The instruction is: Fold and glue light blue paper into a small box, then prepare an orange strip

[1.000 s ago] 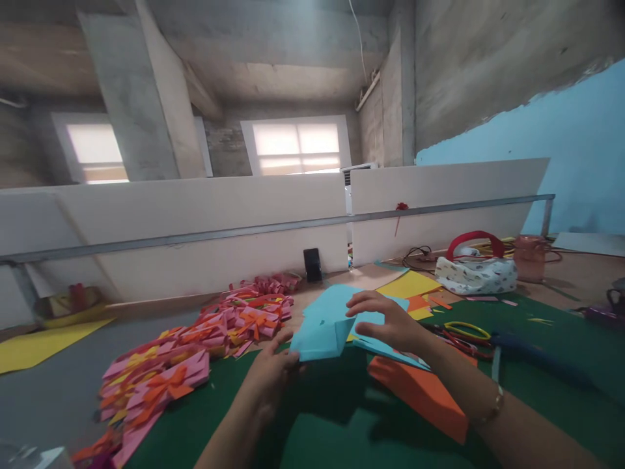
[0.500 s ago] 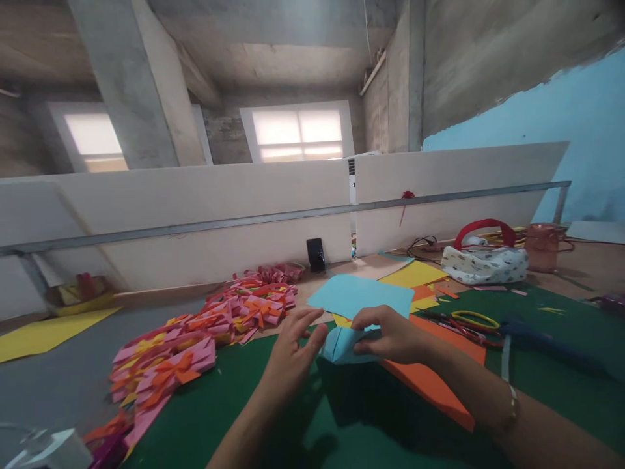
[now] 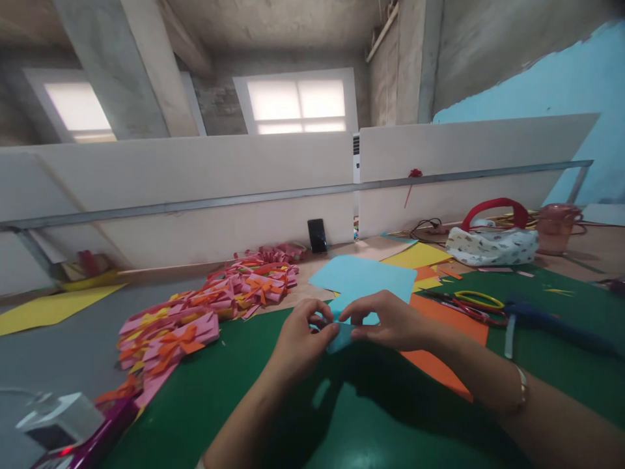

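Note:
A small folded piece of light blue paper [image 3: 343,337] is held up above the green table mat [image 3: 371,430]. My left hand [image 3: 308,331] pinches its left side between thumb and fingers. From the right, my right hand [image 3: 385,320] grips the other side, thumb below and fingers curled over the top. Part of the folded paper is hidden behind my fingers. Just beyond my hands lies a larger light blue sheet [image 3: 359,277]. Under my right forearm there is an orange sheet [image 3: 439,378].
Pink paper pieces with orange bows [image 3: 209,306] are heaped at the left. Scissors with yellow handles [image 3: 481,299] and a blue glue gun [image 3: 551,324] lie to the right. A phone [image 3: 317,236] leans on the white partition. A purple power strip [image 3: 112,423] sits front left.
My left hand has closed on the blue paper's left side, where it was apart with fingers spread. The paper now looks smaller between my hands. The view has tilted down slightly.

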The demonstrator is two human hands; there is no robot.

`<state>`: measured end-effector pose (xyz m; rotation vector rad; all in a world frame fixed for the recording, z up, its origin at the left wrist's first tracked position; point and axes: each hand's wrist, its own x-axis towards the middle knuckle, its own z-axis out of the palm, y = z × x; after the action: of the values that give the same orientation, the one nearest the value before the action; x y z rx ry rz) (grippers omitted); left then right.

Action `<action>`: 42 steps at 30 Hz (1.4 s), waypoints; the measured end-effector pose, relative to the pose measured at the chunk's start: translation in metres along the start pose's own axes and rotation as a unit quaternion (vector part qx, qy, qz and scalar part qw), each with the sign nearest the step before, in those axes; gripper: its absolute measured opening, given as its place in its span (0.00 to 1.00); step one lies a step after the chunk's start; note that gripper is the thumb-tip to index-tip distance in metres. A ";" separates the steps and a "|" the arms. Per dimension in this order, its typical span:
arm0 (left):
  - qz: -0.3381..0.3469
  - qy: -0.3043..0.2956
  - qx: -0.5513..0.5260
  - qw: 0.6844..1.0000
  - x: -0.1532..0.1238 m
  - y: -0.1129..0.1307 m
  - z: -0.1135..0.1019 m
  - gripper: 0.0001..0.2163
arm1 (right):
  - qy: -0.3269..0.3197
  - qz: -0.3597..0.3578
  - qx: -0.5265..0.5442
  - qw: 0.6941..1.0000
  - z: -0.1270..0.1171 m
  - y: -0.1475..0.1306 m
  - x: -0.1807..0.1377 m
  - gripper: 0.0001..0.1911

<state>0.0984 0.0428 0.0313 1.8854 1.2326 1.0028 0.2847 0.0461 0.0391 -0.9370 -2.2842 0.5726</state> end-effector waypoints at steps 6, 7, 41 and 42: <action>0.078 -0.019 0.076 0.994 -0.003 -0.002 -0.002 0.12 | 0.004 0.025 -0.001 1.000 0.007 0.007 0.001 0.10; 0.103 -0.033 0.096 0.989 -0.004 -0.004 -0.003 0.15 | 0.008 0.029 0.003 1.000 0.007 0.008 0.002 0.08; -0.025 -0.012 -0.097 0.995 -0.001 -0.001 0.009 0.09 | 0.148 0.009 -0.211 0.966 0.023 0.001 0.002 0.08; -0.026 -0.012 -0.102 0.994 -0.001 -0.001 0.009 0.08 | 0.152 0.007 -0.193 0.969 0.024 0.000 0.002 0.10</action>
<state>0.1056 0.0409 0.0261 1.6949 1.1150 1.0350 0.2680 0.0434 0.0223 -1.1348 -2.1426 -0.0218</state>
